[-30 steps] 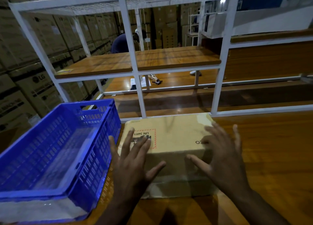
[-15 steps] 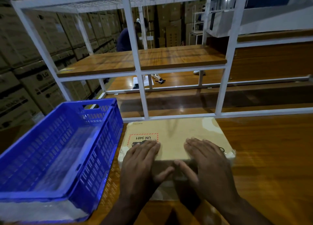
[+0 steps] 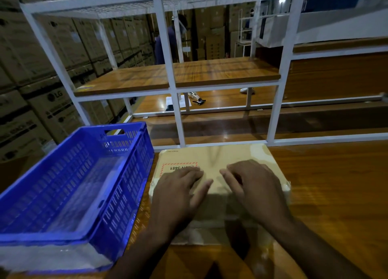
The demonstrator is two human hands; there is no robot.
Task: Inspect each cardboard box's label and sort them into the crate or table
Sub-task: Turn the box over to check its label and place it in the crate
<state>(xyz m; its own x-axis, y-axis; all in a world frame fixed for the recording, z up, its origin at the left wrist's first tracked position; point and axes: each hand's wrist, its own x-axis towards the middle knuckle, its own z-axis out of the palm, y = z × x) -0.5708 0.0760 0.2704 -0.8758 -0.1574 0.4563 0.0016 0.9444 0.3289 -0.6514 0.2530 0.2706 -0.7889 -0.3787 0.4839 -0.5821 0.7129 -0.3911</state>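
Box: a flat tan cardboard box lies on the tabletop at lower centre of the frame, just right of the crate; its long axis runs left to right across the view.
Label: a red dashed-border label sits on the box top toward its left end, printed upside down from this view; the digits 3481 show, the rest is covered by the left fingers.
Left hand: the left hand rests palm down on the box top, fingers straight and together over the label's near edge, thumb out; it grips nothing.
Right hand: the right hand lies flat on the right half of the box top, fingers straight, holding nothing.
Key relation: the box is directly under both hands; the left hand is nearer the label and the crate.
Crate: a blue plastic crate with slotted walls fills the lower left; nothing shows inside it.
Surfaces: matte cardboard with pale worn patches; glossy wood-grain tabletop.
Beyond: a white metal rack with wooden shelves stands behind the box; stacked cartons fill the upper left.
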